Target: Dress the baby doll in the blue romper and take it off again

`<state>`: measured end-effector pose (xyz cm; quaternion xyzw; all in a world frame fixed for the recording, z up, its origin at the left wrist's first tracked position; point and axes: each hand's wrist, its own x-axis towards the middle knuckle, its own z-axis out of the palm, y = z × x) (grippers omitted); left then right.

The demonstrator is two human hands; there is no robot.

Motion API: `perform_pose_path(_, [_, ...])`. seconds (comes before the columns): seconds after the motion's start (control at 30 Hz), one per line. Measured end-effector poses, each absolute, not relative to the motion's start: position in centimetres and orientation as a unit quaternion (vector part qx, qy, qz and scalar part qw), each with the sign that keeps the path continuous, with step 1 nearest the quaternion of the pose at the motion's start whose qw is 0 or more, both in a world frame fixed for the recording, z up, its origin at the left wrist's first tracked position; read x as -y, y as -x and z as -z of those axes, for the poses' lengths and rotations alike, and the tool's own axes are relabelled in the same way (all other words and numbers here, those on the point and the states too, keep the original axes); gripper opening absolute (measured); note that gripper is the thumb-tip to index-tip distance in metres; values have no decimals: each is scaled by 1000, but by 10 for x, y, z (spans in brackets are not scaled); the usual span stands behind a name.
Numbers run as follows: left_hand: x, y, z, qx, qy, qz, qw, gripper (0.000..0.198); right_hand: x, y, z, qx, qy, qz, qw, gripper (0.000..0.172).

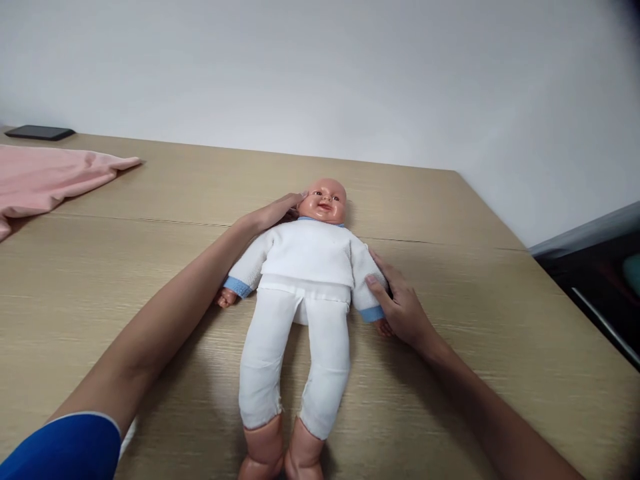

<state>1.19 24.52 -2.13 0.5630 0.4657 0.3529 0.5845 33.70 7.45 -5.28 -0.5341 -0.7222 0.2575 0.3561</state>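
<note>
A baby doll (300, 267) lies on its back on the wooden table (450, 220), head away from me, bare feet toward me. It wears a white top with blue cuffs and white trousers. My left hand (275, 212) reaches beside the doll's head and neck, fingers stretched out and touching the side of the head. My right hand (397, 303) rests on the doll's arm on my right side, thumb on the white sleeve just above the blue cuff, fingers curled round it.
A pink cloth (45, 180) lies at the table's far left. A dark phone (39, 133) sits behind it by the white wall. The table's right edge drops off to dark furniture (600, 280).
</note>
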Motion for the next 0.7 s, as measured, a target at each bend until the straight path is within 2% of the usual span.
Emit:
perform_pose_path(0.13, [-246, -13, 25, -445, -564, -350, 601, 62, -77, -337, 52, 724, 528, -260, 360, 68])
perform_pose_path(0.23, [-247, -11, 20, -465, -579, -350, 571, 63, -76, -336, 51, 722, 526, -265, 362, 68])
perform_pose_path(0.4, [-221, -7, -6, -559, -628, -402, 363, 45, -70, -335, 57, 703, 529, -261, 397, 65])
perform_pose_path(0.5, [-169, -19, -27, -522, -658, -464, 282, 37, -69, -336, 60, 677, 524, -282, 433, 60])
perform_pose_path(0.6, [-94, -42, -43, -455, -681, -476, 320, 30, -70, -333, 49, 681, 523, -217, 465, 50])
perform_pose_path(0.7, [-16, -65, -45, -341, -748, -355, 446, 31, -47, -326, 22, 697, 507, -147, 485, 32])
